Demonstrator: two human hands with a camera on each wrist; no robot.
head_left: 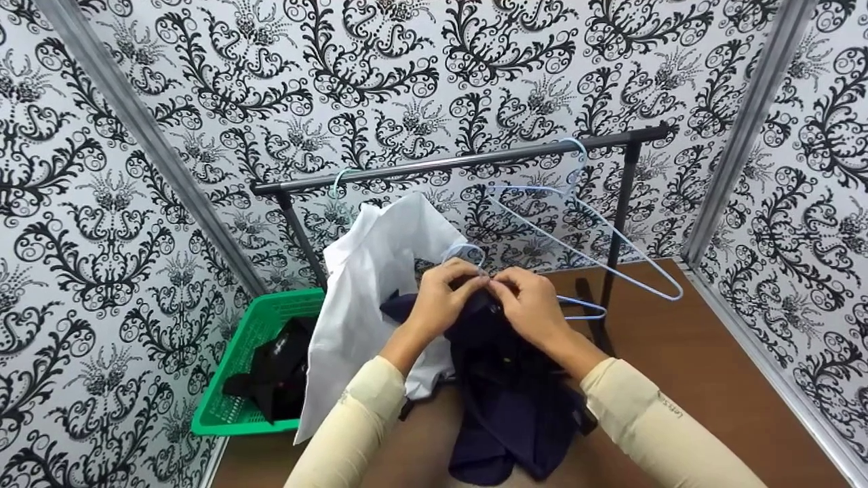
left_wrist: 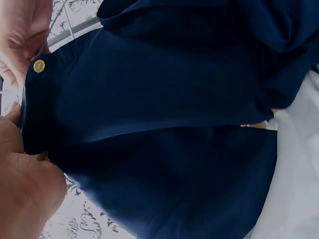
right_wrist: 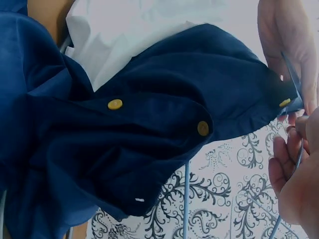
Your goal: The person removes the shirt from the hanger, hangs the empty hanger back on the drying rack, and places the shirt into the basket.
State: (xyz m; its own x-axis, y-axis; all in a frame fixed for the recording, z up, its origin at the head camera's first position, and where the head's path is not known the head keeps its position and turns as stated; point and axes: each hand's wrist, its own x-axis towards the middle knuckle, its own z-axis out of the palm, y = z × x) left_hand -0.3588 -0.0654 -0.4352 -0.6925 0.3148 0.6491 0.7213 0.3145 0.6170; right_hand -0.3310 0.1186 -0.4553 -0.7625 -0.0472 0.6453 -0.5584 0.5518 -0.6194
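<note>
A navy button-up garment (head_left: 515,407) hangs down below both hands, with yellow buttons on its front; one button (left_wrist: 39,66) sits at the band near the fingers in the left wrist view. My left hand (head_left: 437,298) pinches the top edge of the cloth. Close beside it, my right hand (head_left: 532,305) pinches the same edge, thumb and fingertips nearly meeting the left ones. A light blue hanger (head_left: 584,312) runs through the garment, its hook rising behind the hands and one end sticking out to the right.
A black clothes rack (head_left: 434,166) stands behind. From it hang a white shirt (head_left: 380,278) on a green hanger, left, and a bare blue hanger (head_left: 630,254), right. A green basket (head_left: 210,423) with dark cloth (head_left: 278,373) sits left on the brown table (head_left: 692,366).
</note>
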